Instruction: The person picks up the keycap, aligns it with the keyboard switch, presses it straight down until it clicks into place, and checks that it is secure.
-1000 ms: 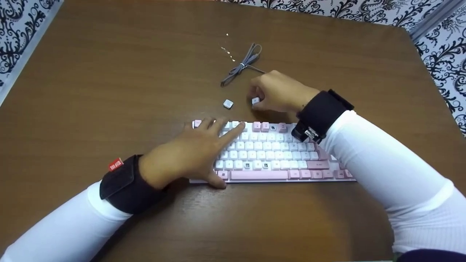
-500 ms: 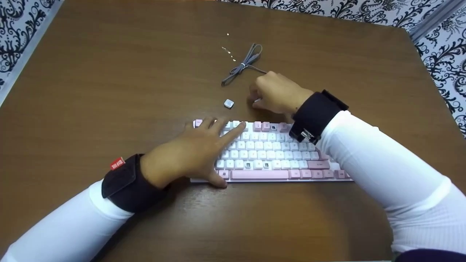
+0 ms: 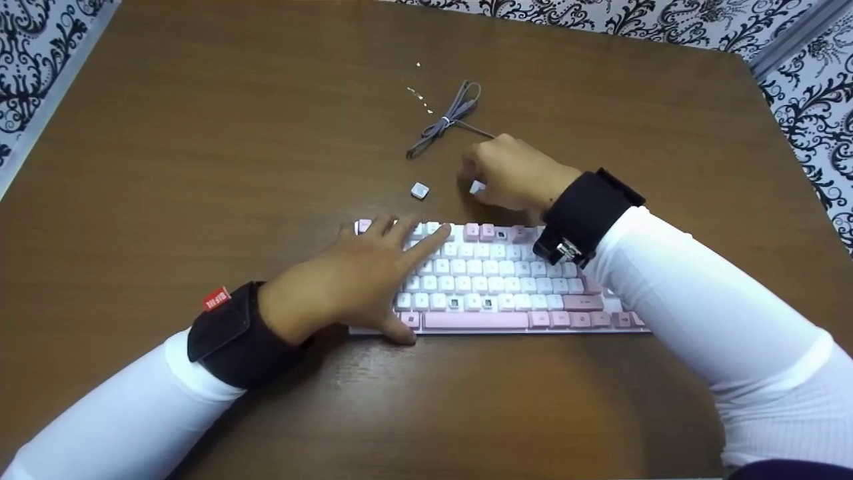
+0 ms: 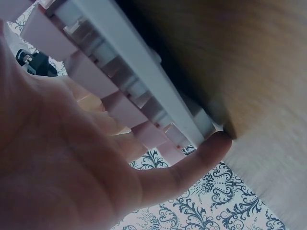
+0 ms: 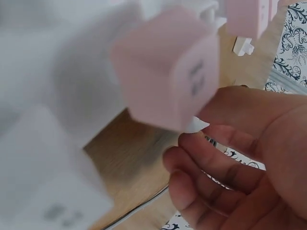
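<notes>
A white and pink keyboard (image 3: 493, 285) lies on the wooden table, with a few dark gaps among its keys. My left hand (image 3: 353, 280) rests spread over its left end; in the left wrist view the thumb (image 4: 192, 165) reaches its edge beside the pink keys. Beyond the back edge, my right hand (image 3: 516, 170) pinches a small white keycap (image 3: 477, 187) between thumb and fingertips. In the right wrist view that keycap (image 5: 195, 125) is partly hidden behind a pink key (image 5: 168, 72). A second white keycap (image 3: 419, 191) lies loose to the left of the right hand.
A bundled grey cable (image 3: 445, 121) lies behind the keyboard, its free part running to beneath the right hand. Several tiny pale bits (image 3: 420, 97) are scattered left of it. Black-patterned white covering (image 3: 813, 127) borders the wooden table (image 3: 233, 133).
The pinched keycap has turned in the right fingers, partly hidden half a second ago and now showing again. The right hand has shifted slightly to the right. The left hand stays in place.
</notes>
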A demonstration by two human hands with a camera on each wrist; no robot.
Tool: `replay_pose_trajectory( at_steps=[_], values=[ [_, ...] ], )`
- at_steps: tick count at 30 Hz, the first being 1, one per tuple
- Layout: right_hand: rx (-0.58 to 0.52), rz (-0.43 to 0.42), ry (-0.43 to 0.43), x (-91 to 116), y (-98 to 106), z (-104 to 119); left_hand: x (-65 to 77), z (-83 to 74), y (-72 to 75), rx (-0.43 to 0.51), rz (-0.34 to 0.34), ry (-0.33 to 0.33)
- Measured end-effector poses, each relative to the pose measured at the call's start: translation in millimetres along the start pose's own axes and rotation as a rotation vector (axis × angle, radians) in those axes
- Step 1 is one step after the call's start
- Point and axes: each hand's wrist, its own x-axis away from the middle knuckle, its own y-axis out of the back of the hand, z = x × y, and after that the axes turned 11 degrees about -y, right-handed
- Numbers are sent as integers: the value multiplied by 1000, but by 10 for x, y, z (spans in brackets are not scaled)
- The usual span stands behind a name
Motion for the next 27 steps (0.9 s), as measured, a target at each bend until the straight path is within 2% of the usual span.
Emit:
replay_pose_trajectory(
  at_steps=[4,11,19,27],
  values=[
    [-25,-39,-14,56,15,-11,-4,-8,2,-8,7,3],
    [-72,-109,59,280,11,8,-8,-9,1,-18,6,1],
    [-92,-208,193,670,-11,40,-7,-6,8,-28,4,-4],
    [-36,-224,260,1064,-152,73,-3,-4,26,-8,26,7]
  ],
)
